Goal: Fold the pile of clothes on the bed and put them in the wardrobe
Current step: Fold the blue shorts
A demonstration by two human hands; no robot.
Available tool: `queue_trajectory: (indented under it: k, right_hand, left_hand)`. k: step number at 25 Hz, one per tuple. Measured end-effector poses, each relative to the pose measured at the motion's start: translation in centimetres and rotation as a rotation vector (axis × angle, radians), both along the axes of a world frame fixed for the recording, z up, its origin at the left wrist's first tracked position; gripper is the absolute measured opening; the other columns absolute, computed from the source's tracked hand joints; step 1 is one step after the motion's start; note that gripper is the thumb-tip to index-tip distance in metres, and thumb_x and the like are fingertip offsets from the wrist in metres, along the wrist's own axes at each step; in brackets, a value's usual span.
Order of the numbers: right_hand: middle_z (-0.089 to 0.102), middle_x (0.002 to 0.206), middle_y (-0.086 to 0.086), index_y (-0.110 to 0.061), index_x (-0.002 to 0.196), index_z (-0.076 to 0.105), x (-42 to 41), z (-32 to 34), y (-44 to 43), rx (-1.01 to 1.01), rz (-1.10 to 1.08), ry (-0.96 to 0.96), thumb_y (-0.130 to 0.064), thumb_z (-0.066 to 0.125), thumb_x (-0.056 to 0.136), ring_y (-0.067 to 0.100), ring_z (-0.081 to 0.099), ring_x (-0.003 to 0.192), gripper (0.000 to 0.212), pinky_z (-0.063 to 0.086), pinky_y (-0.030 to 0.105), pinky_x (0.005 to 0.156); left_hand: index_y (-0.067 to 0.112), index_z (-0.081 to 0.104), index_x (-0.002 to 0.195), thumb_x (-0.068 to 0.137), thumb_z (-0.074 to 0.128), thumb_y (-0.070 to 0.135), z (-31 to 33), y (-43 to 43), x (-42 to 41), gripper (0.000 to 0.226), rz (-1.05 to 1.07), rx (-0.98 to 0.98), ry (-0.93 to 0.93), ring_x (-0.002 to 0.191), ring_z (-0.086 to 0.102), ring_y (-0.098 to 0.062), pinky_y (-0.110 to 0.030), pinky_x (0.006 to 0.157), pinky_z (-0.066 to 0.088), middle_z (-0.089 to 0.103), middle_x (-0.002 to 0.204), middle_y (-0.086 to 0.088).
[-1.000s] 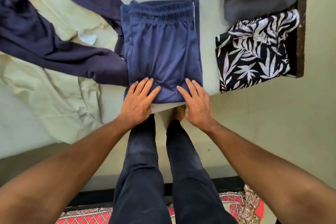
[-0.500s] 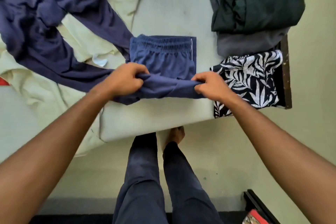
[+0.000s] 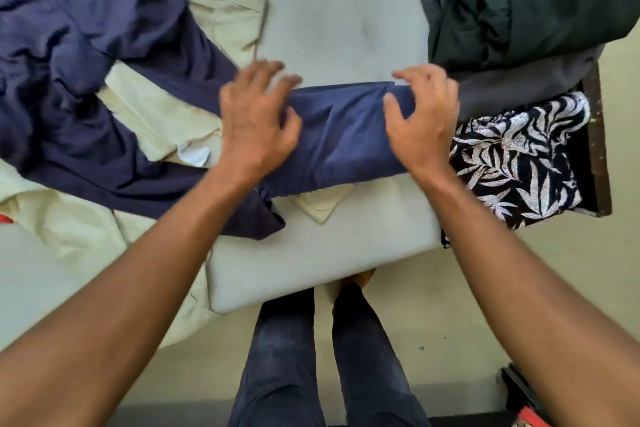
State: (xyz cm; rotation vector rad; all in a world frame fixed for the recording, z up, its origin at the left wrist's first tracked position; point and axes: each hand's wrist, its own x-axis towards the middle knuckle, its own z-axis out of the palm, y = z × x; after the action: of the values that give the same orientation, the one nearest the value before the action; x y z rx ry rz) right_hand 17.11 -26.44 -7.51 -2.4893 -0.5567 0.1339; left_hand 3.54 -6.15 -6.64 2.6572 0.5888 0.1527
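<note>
Across the left of the bed, a loose navy garment sprawls over a crumpled cream garment, both unfolded. Just right of them the left hand rests on the left end of the blue shorts, its fingers spread apart and blurred, gripping nothing. The shorts lie near the bed's front edge as a doubled-over band. On their right end sits the right hand, arched over the far corner; whether it pinches the cloth or only presses it I cannot tell. Further right lie a dark green garment, a grey garment and a leaf-print garment. Judging by this, the shorts' fold is being finished; next they probably want smoothing flat, then shifting right.
</note>
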Motion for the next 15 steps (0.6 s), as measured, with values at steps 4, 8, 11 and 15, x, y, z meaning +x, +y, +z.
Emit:
queue_trajectory:
  k: [4,8,11,15]
  right_hand:
    - [0.051,0.153,0.009,-0.018,0.135,0.065,-6.6,-0.5,-0.7,-0.069,0.240,-0.044,-0.031,0.061,0.097,0.032,0.046,0.140,0.040,0.034,0.048,0.115]
    - [0.020,0.170,0.005,-0.030,0.159,0.034,-7.7,-4.8,-0.4,-0.433,0.345,0.016,-0.048,0.038,0.106,0.028,0.015,0.157,0.057,0.012,0.060,0.124]
    - [0.021,0.170,0.005,-0.030,0.158,0.036,-6.7,-5.1,-0.6,-0.402,0.341,0.003,-0.046,0.045,0.104,0.028,0.015,0.157,0.057,0.011,0.058,0.125]
    - [0.047,0.150,0.011,-0.017,0.135,0.063,-9.2,-2.6,-2.2,0.067,-0.197,0.129,-0.023,0.071,0.087,0.028,0.045,0.139,0.049,0.032,0.038,0.118]
  left_hand:
    - [0.027,0.042,0.152,0.091,0.052,0.053,-2.1,-5.3,-2.4,0.067,-0.237,0.111,0.188,0.153,0.020,-0.030,-0.060,0.117,0.019,0.027,0.164,-0.008]
    - [0.029,0.020,0.160,0.094,0.037,0.071,-5.9,-4.6,-3.9,0.080,-0.258,0.125,0.332,0.156,0.003,-0.026,-0.068,0.117,0.006,0.007,0.169,-0.008]
    - [0.027,0.017,0.161,0.093,0.033,0.075,-6.2,-4.3,-3.3,0.085,-0.303,0.133,0.352,0.156,0.000,-0.029,-0.069,0.117,0.001,0.004,0.169,-0.011]
    - [0.023,0.029,0.158,0.089,0.047,0.067,-4.0,-4.6,-4.4,0.083,-0.311,0.113,0.274,0.155,0.008,-0.032,-0.068,0.118,0.004,0.014,0.167,-0.013]
